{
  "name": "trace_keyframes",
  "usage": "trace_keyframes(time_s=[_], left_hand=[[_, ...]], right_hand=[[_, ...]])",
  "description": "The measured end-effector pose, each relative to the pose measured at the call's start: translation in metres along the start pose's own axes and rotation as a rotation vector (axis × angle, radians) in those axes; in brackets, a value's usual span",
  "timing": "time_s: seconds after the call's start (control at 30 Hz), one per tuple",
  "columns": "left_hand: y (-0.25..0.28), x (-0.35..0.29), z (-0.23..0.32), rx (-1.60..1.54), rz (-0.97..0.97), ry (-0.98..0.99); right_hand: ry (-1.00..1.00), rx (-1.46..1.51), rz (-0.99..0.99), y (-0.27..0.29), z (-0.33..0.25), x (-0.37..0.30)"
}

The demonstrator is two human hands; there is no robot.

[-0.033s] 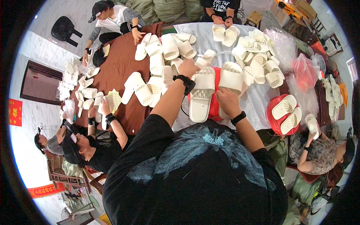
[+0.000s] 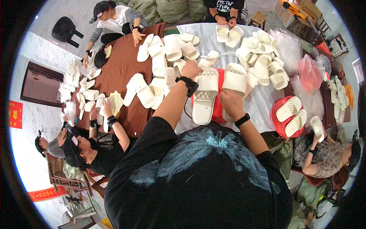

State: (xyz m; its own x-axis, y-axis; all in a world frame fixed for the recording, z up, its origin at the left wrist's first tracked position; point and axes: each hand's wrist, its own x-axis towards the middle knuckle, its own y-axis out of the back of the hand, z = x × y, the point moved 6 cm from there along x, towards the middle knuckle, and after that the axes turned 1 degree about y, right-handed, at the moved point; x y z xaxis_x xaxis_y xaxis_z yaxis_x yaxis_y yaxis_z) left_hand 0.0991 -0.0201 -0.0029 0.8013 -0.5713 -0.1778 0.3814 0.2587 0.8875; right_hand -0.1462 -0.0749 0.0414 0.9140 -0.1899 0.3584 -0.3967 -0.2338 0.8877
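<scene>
Two cream slippers lie side by side in front of me on a red plastic-wrapped round piece (image 2: 220, 82). My left hand (image 2: 191, 69) is closed at the strap edge of the left slipper (image 2: 206, 101), its fingertips against the side. With bent fingers, my right hand (image 2: 231, 102) grips the right slipper (image 2: 234, 78) near the strap's inner edge, covering part of its footbed. Both slippers point away from me, footbeds up. Left of my left wrist, more cream slippers (image 2: 145, 95) lie loosely on the brown cloth.
A slipper heap (image 2: 261, 57) lies at the far right of the table, by clear plastic bags (image 2: 284, 45). Nearer right, another pair rests on a red round piece (image 2: 277, 121). Co-workers sit left (image 2: 95, 149), right (image 2: 324, 154) and at the far side (image 2: 225, 9).
The hand of the person at the far left has shifted slightly. My hands and the slippers stay in place.
</scene>
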Motion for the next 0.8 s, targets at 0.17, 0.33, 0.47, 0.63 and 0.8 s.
trace_keyframes(time_s=[0.17,0.33,0.47,0.63,0.8], left_hand=[[-0.001,0.005,0.003,-0.086,0.064,-0.147],[0.009,0.016,0.049,-0.089,0.136,-0.384],[0.008,0.011,0.101,-0.080,0.087,-0.669],[-0.003,0.000,0.137,0.146,0.221,-1.157],[-0.031,0.016,0.137,0.271,-0.038,-1.059]], right_hand=[[-0.015,-0.026,-0.029,-0.007,0.005,-0.001],[0.035,-0.022,0.040,-0.008,0.008,0.006],[0.022,-0.026,0.001,-0.011,0.011,0.004],[0.010,-0.007,-0.001,-0.009,0.008,0.004],[0.017,0.006,-0.023,-0.014,0.010,0.003]])
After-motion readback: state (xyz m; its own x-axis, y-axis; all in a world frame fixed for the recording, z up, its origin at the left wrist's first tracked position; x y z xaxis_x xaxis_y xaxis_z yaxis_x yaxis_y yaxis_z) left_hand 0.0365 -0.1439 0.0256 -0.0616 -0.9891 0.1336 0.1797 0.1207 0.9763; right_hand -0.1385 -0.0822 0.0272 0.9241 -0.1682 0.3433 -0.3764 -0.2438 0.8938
